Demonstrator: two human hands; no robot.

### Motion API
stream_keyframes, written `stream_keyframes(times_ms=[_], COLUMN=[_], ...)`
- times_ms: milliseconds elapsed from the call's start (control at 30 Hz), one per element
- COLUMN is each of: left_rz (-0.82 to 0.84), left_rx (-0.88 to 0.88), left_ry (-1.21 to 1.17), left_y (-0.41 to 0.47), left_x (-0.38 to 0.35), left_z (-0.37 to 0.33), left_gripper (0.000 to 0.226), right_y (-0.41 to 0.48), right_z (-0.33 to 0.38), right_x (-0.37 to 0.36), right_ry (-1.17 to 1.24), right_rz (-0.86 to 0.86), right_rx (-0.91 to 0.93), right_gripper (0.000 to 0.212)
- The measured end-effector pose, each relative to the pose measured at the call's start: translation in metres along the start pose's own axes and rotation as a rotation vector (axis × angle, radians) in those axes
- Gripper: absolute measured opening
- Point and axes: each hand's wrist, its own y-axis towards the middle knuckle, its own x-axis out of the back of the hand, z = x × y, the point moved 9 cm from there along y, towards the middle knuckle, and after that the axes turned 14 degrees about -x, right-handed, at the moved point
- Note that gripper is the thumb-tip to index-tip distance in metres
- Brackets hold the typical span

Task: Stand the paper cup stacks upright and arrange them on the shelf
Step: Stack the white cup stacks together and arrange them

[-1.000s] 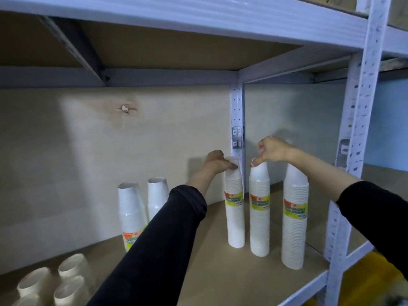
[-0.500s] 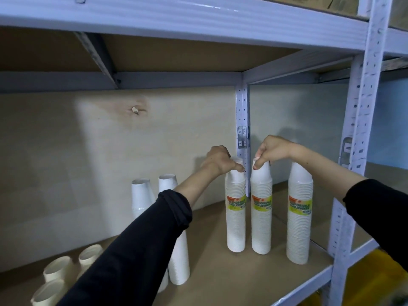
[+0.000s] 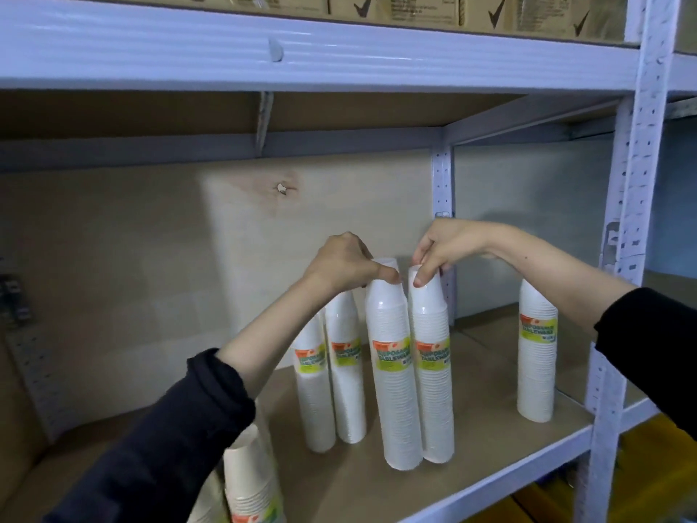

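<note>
A person reaches both arms into a pale metal shelf [image 3: 490, 481] with a brown board floor. The left hand [image 3: 349, 264] pinches the top of a tall stack of white paper cups [image 3: 396, 371], thumb and fingers closed on its topmost cup. The right hand [image 3: 443, 249] grips the top of a second stack [image 3: 433, 371] in the same way. These two stacks touch side by side near the middle of the shelf floor, their long axes running up and down, closed ends up and rims down; the left one leans slightly at its top.

Just behind and to the left stand two more stacks [image 3: 332, 371], also upright and touching each other (partly hidden by the left forearm). A fifth stack [image 3: 537, 352] stands alone, well apart to the right, near the front post [image 3: 633, 220]. Each carries a green and orange label.

At the lower left, another stack [image 3: 251, 481] shows its open rim toward the camera; whether it stands or lies cannot be told. Cardboard boxes [image 3: 415, 7] sit on the shelf above.
</note>
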Motion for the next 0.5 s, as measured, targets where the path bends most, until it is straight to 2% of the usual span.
stream_keyframes(times_ms=[233, 333, 500], left_rz=[-0.062, -0.063, -0.008], left_rx=[0.091, 0.124, 0.178], left_ry=[0.068, 0.103, 0.112], left_y=[-0.041, -0.051, -0.059], left_x=[0.036, 0.035, 0.022], left_z=[0.034, 0.05, 0.078], left_gripper=[0.044, 0.046, 0.053], right_y=[-0.007, -0.001, 0.005], right_z=[0.053, 0.064, 0.068], right_x=[-0.045, -0.064, -0.075], right_ry=[0.022, 0.021, 0.136], right_rz=[0.122, 0.128, 0.099], right_rx=[0.084, 0.094, 0.104], right_gripper=[0.01, 0.03, 0.036])
